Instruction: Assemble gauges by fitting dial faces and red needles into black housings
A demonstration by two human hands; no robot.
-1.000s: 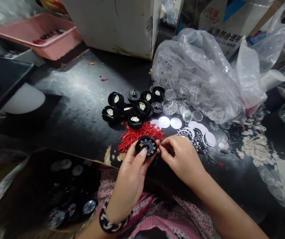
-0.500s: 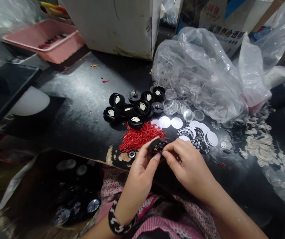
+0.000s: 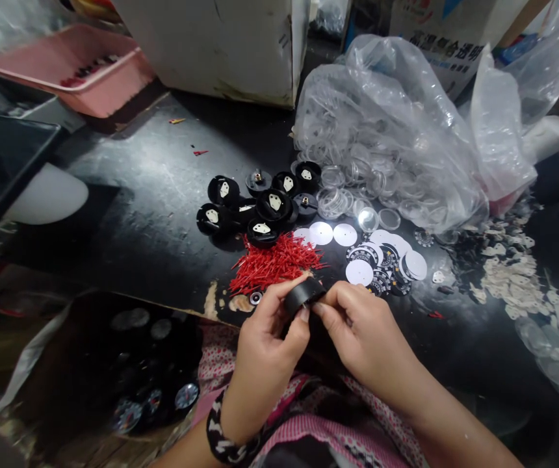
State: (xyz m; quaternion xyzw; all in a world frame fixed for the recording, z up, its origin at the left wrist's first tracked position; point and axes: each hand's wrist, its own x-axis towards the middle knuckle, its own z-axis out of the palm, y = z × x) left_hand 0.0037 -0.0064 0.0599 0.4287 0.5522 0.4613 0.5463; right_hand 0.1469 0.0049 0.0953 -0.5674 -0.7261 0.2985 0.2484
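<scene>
Close to the table edge, my left hand (image 3: 270, 344) is closed round a black round gauge case (image 3: 299, 298), which is tilted with its side wall towards me. My right hand (image 3: 370, 331) is closed in a pinch against the right rim of the case; whatever lies between those fingertips is hidden. Just beyond the hands lies a heap of red pointers (image 3: 272, 263). Behind that heap sit several black cases (image 3: 274, 205) with pale plates inside. White discs and black printed dials (image 3: 381, 283) are scattered to the right of the pointers.
A plastic bag (image 3: 387, 97) spills clear round lenses (image 3: 335, 201) at the back right. Pale small plates (image 3: 508, 279) are piled farther right. A pink tray (image 3: 108, 84) and a white box (image 3: 216, 52) stand at the back. Below the table's left edge, finished-looking gauges (image 3: 186, 395) lie in a dark container.
The gauge case has been turned, so its dial with orange marks has swung out of sight and the black side wall faces me. Both hands stay on it. The view has shifted slightly.
</scene>
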